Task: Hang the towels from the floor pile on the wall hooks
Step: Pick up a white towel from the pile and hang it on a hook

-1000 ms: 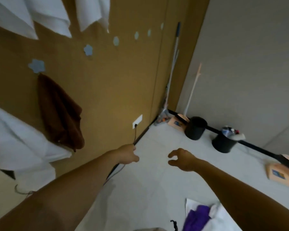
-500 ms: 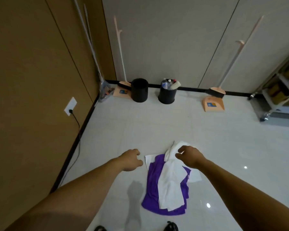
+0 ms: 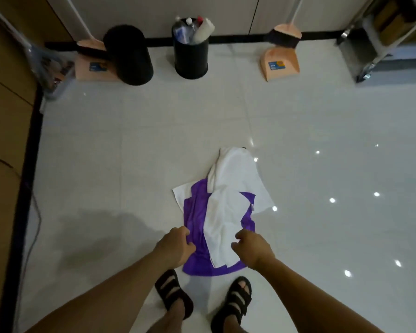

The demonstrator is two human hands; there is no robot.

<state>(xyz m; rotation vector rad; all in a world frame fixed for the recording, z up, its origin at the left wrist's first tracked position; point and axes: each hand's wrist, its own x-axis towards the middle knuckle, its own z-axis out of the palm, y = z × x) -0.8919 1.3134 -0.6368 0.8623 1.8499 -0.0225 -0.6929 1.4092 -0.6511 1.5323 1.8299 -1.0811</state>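
- Grip status: neither hand has hold of a towel. Left hand (image 3: 177, 247) hangs with fingers loosely curled, above the near left edge of the purple towel (image 3: 196, 233); whether it touches the cloth cannot be told.
- Right hand (image 3: 251, 248) is likewise loosely curled and empty, poised over the near right edge of the white towel (image 3: 222, 227).
- Location of the work items: both towels lie in one pile on the tiled floor (image 3: 130, 176), just in front of the sandalled feet (image 3: 173, 294). The white towel is draped across the purple one, and a white corner shows beneath the purple at the far left.
- The wall hooks are not in view.
- Risk: the towels overlap, so a broad grab would likely lift both layers together; cause, fingers closing on the purple edge under the white.
- Risk: a pinch at one corner only may leave the cloth trailing and dragging its neighbour across the floor.
- Risk: trailing cloth near the feet may be stepped on while rising.
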